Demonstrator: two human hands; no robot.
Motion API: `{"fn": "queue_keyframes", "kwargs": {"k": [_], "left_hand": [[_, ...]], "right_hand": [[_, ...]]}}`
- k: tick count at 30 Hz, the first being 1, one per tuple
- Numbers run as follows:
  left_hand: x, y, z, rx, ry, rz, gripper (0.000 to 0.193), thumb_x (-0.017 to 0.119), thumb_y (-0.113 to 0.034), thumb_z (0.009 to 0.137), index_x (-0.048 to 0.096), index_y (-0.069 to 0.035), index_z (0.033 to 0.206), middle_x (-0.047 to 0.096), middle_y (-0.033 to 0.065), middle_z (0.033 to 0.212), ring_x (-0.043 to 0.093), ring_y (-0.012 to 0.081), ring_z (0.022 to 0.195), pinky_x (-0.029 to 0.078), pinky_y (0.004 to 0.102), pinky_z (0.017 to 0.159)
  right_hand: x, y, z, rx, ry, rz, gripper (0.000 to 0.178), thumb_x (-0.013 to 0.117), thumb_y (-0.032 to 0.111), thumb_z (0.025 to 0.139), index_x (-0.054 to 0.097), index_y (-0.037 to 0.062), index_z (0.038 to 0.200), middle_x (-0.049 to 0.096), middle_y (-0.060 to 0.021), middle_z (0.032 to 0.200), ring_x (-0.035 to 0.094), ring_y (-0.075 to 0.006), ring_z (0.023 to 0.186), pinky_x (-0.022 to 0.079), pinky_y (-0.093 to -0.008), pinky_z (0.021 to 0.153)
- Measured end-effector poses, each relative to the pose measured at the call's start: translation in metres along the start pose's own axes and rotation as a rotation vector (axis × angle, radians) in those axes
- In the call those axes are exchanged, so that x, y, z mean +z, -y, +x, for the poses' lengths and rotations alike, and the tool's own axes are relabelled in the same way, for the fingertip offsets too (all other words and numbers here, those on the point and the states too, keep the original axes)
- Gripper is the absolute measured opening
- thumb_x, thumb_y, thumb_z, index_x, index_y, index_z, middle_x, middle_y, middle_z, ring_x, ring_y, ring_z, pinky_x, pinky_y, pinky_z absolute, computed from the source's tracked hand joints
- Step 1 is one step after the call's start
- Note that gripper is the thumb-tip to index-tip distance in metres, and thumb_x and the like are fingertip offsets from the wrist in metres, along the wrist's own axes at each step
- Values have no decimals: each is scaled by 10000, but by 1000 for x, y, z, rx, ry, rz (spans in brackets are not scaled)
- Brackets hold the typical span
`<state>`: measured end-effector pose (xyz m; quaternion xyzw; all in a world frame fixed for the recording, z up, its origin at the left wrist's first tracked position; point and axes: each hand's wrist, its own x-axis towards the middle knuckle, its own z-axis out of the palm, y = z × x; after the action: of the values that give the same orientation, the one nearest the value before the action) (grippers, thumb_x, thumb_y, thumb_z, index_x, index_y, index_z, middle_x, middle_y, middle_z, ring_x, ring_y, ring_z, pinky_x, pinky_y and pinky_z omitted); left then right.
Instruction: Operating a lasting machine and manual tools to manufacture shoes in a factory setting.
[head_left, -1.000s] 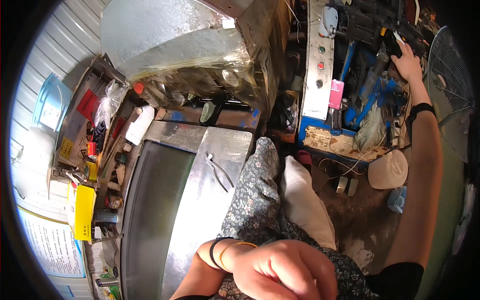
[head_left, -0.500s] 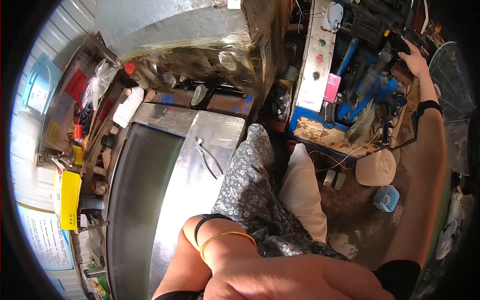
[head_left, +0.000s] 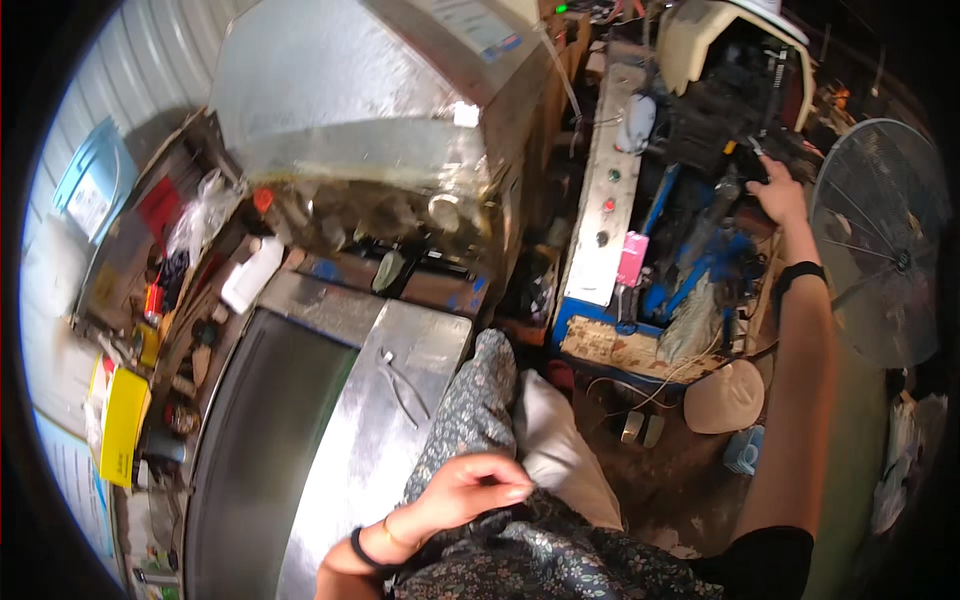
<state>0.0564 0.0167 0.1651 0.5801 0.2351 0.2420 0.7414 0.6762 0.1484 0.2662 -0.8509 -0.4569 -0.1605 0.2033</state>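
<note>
My right hand (head_left: 780, 195) reaches forward over the far right of a dark machine (head_left: 700, 130) with blue parts. Its fingers are apart, close to a small shiny metal piece (head_left: 757, 146); I cannot tell whether they touch it. In front of my floral-clothed lap, my left hand (head_left: 472, 492) is closed with its fingers curled together. Whatever it may hold is hidden. To its left, a pair of pliers (head_left: 402, 390) lies on the bare metal plate (head_left: 345, 440), apart from the hand.
A control panel (head_left: 600, 220) with buttons runs along the machine, with a pink card (head_left: 631, 258) on it. A fan (head_left: 885, 240) stands at right. On the floor are a whitish plastic jug (head_left: 725, 397) and a blue container (head_left: 743, 450). A cluttered shelf lines the left wall.
My left hand has dropped from close to the camera to in front of my lap. The view has tilted up, showing more of the machine's far end. My right hand stays over the machine.
</note>
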Motion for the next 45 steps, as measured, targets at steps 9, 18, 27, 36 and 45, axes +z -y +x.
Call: {"fn": "queue_keyframes", "kwargs": {"k": [9, 18, 27, 36, 45], "left_hand": [[-42, 76, -96, -153, -594, -69, 158, 659, -135, 942, 676, 15, 989, 662, 21, 796, 580, 87, 636, 462, 220, 601], [-18, 58, -71, -46, -356, 8, 196, 643, -78, 950, 651, 11, 1124, 676, 32, 883, 629, 100, 801, 508, 238, 753], [-15, 56, -54, -68, -164, -230, 244, 605, -138, 980, 651, 0, 1176, 699, 41, 913, 623, 86, 830, 489, 216, 788], [-21, 52, 12, 163, -588, -473, 615, 475, -519, 993, 503, -36, 1372, 601, 67, 1243, 560, 174, 1132, 435, 304, 993], [-64, 40, -80, -64, -396, 663, 538, 664, -493, 885, 609, -39, 1168, 695, 156, 966, 682, 281, 860, 517, 381, 774]], "right_hand": [[-11, 28, -23, 100, 64, -198, 720, 621, 393, 847, 345, 269, 1500, 305, -63, 1574, 408, -447, 1303, 399, -483, 1079], [-14, 36, -68, 65, 262, -293, 880, 721, 407, 723, 345, 167, 1481, 400, -201, 1404, 525, -473, 1125, 450, -501, 972], [6, 46, -172, -246, -582, 160, 747, 730, 103, 636, 523, 146, 1352, 332, -199, 1532, 485, -439, 1182, 399, -497, 997], [-14, 229, -408, -316, 376, 1533, 1010, 806, 34, 699, 232, -3, 1529, 252, -194, 1582, 191, -280, 1486, 148, -418, 1206], [36, 282, -418, -135, 1909, 1558, 884, 718, 241, 900, 163, 26, 1554, 379, -127, 1509, 492, -169, 1259, 397, -364, 1065]]}}
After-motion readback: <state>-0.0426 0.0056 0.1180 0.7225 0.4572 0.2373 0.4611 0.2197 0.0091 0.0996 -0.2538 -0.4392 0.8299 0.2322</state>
